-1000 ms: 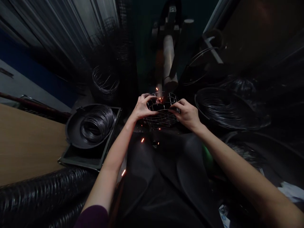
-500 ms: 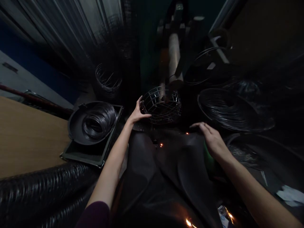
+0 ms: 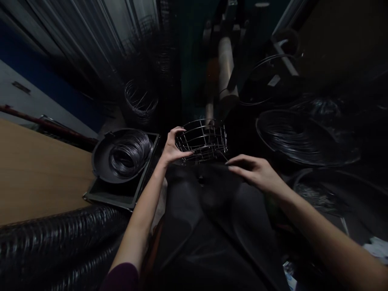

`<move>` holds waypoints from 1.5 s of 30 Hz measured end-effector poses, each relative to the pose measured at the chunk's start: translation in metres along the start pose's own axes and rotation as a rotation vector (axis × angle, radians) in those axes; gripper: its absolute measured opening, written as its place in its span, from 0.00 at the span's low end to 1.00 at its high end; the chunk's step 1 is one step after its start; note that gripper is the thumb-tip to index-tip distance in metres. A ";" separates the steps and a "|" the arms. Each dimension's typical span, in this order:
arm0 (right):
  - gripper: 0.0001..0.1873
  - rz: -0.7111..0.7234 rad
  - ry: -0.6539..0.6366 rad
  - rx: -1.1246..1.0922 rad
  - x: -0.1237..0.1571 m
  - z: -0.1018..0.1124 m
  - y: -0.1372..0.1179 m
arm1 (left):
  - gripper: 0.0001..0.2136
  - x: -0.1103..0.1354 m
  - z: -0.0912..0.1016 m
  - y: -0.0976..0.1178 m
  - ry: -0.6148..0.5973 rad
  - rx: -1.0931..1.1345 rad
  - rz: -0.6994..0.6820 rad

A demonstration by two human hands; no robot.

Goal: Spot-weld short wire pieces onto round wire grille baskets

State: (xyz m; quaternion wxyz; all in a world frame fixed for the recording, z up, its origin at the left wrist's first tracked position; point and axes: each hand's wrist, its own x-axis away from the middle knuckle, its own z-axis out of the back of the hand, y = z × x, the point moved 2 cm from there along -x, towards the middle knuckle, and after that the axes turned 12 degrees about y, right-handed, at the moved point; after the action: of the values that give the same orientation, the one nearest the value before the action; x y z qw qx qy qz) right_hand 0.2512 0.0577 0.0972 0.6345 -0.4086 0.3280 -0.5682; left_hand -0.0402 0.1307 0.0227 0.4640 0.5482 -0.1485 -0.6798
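Observation:
A round wire basket (image 3: 202, 139) is in front of me, close to the lower electrode of a machine. My left hand (image 3: 175, 147) grips its left rim, thumb low and fingers above. Just right of the basket, my right hand (image 3: 253, 169) is closed in a pinch on a thin wire piece (image 3: 223, 156). The wire's far tip meets the basket's lower right side, though the exact contact is too dark to make out. Over my lap lies a dark apron (image 3: 209, 226).
The machine's thick cylindrical arm (image 3: 226, 60) stands above the basket. At left, a coil of wire (image 3: 131, 153) sits in a black basin (image 3: 101, 161) on a crate (image 3: 118, 197). On the right are a pan of wire rings (image 3: 285, 135) and a basin of small wire pieces (image 3: 315, 196).
My right hand has moved left and now pinches a thin wire at the basket. My left hand has closed around the rim, and the basket has tilted. The orange sparks are gone.

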 end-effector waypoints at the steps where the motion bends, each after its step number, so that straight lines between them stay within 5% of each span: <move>1: 0.25 -0.032 -0.070 -0.020 -0.012 -0.005 -0.016 | 0.38 0.000 0.001 0.008 -0.034 -0.036 -0.014; 6: 0.19 -0.123 -0.238 0.089 -0.061 -0.029 -0.042 | 0.34 -0.006 -0.003 0.042 -0.215 -0.175 -0.042; 9: 0.12 0.148 -0.118 0.432 -0.070 -0.033 -0.041 | 0.32 -0.010 -0.010 0.050 -0.262 -0.211 -0.059; 12: 0.17 0.427 -0.096 0.847 -0.056 -0.036 -0.036 | 0.31 -0.014 -0.021 0.052 -0.287 -0.212 -0.057; 17: 0.27 0.603 -0.156 1.156 -0.036 -0.030 -0.021 | 0.32 -0.018 -0.038 0.055 -0.294 -0.193 -0.057; 38: 0.24 0.664 -0.039 1.053 -0.059 -0.017 -0.011 | 0.31 -0.042 -0.046 0.045 -0.325 -0.199 -0.026; 45: 0.16 0.611 0.287 0.822 -0.065 -0.015 0.008 | 0.30 -0.055 -0.048 0.040 -0.295 -0.194 0.037</move>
State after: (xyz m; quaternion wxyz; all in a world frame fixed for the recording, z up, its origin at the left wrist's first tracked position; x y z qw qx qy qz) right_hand 0.2320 0.1196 0.0802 0.8276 0.0696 0.2657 -0.4896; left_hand 0.0195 0.1676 0.0676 0.5003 0.3925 -0.1584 -0.7554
